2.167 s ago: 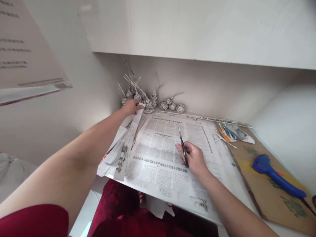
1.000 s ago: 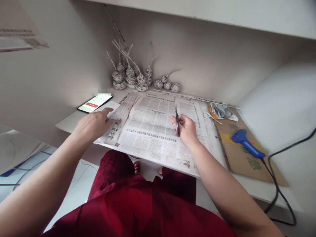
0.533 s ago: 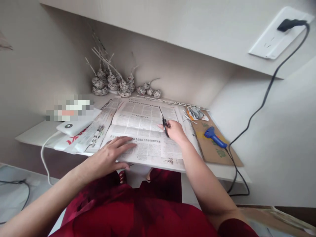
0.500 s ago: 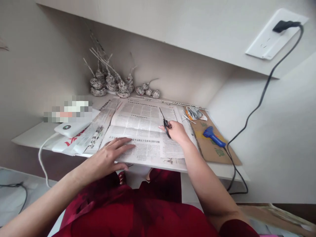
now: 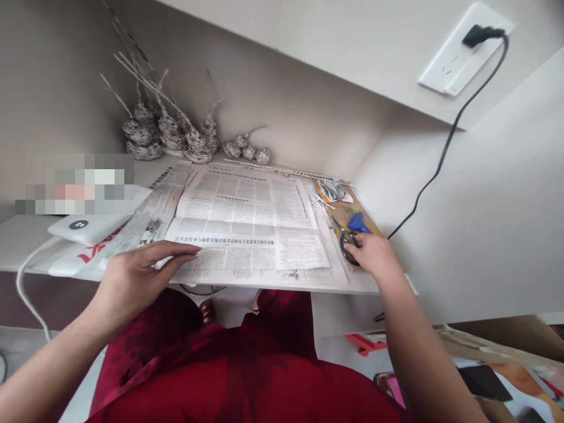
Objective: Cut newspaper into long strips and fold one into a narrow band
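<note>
A sheet of printed newspaper [image 5: 247,202] lies spread over the table. My left hand [image 5: 141,273] is at its lower left edge, thumb and fingertips pinched together on the paper. Black-handled scissors [image 5: 348,244] are in my right hand [image 5: 374,252], over a piece of brown cardboard [image 5: 352,194] at the table's right side. Their blades point away from me, toward the back left. Just beyond my right fingers lies a blue glue gun [image 5: 359,222], partly covered by that hand.
Several woven gourd shapes [image 5: 170,132] stand at the back left, with smaller balls [image 5: 249,153] beside them. Thin paper sticks [image 5: 291,171] lie along the wall. A white device [image 5: 90,226] with a cable sits at left. A black cord [image 5: 445,153] hangs from the socket [image 5: 453,64].
My right hand has carried the scissors from above the newspaper rightward to the cardboard by the glue gun. My left fingers have drawn together at the paper's edge. The view has shifted.
</note>
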A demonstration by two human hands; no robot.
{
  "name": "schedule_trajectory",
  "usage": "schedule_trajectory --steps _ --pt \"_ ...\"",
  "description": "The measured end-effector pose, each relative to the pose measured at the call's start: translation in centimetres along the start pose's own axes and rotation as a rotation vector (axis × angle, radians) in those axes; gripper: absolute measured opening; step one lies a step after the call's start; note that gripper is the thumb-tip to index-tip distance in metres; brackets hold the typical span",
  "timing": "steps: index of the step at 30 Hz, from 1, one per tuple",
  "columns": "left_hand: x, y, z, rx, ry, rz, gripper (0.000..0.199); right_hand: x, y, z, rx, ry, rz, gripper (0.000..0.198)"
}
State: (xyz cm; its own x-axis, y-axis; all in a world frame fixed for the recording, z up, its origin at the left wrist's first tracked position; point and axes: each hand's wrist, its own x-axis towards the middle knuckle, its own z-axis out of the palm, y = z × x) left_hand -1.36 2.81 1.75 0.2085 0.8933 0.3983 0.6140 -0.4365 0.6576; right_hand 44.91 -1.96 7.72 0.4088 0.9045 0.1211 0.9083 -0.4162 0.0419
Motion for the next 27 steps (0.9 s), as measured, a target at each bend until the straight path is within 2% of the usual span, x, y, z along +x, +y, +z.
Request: schedule_trajectory --steps 5,9,11,13,16,18,20,27 --pt "-0.8 -0.7 0.1 0.151 0.075 0.05 0.023 -0.7 1.2 0.8 0.001 0.044 0.049 0.035" --pt "-1.0 -0.6 -0.1 0.227 0.089 0.088 0.025 -2.3 1.2 0.6 0.002 0.136 0.031 0.037" --pt "-0.9 -0.4 -0.3 0.242 0.089 0.085 0.026 -3.6 0.8 0.4 0.02 0.202 -0.035 0.04" --pt "-0.7 -0.2 -0.3 0.246 0.086 0.078 0.026 -4.9 -0.1 0.5 0.057 0.224 -0.162 0.042" --pt "-0.4 0.3 0.0 0.235 0.092 0.074 0.024 -6.3 -1.6 1.1 0.172 0.164 -0.452 0.048" --pt "-0.2 0.8 0.3 0.204 0.087 0.079 0.024 -6.8 -2.6 1.8 0.253 0.128 -0.596 0.051" --pt "-0.1 1.3 0.4 0.152 0.071 0.075 0.025 -6.8 -3.4 2.4 0.306 0.122 -0.641 0.051" --pt "-0.4 1.6 0.2 0.062 0.042 -0.012 0.022 -6.1 -4.5 3.8 0.387 0.194 -0.635 0.04"
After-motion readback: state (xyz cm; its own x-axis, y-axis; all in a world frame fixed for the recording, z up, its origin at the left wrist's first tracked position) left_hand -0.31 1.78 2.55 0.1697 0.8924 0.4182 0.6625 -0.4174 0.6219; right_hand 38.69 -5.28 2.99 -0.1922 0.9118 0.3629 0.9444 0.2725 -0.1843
